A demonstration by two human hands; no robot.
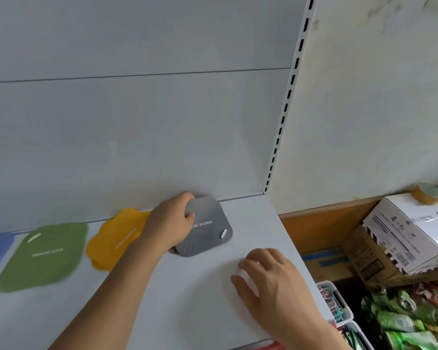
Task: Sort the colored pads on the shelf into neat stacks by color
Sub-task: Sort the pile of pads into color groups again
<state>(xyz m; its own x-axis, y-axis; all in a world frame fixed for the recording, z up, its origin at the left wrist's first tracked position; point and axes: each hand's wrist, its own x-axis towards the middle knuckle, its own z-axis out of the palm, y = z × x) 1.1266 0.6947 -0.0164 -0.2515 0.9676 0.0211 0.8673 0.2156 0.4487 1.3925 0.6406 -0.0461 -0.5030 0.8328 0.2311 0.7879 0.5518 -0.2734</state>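
Right hand (271,279) on shelf (250,223), left hand (172,223) gripping grey pad (208,231)

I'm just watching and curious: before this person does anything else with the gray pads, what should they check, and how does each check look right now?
1. Left hand has a firm hold on the gray pads: ok, fingers curl over the far edge.
2. Gray pads lined up in a neat stack: not ok, a lower pad's edge peeks out at the near left corner.
3. Right hand free to help: cannot tell, it rests on the shelf with something white under the fingers.
4. Yellow pads neat: not ok, edges are staggered.
5. Green pads in their own spot: ok, apart from the yellow.
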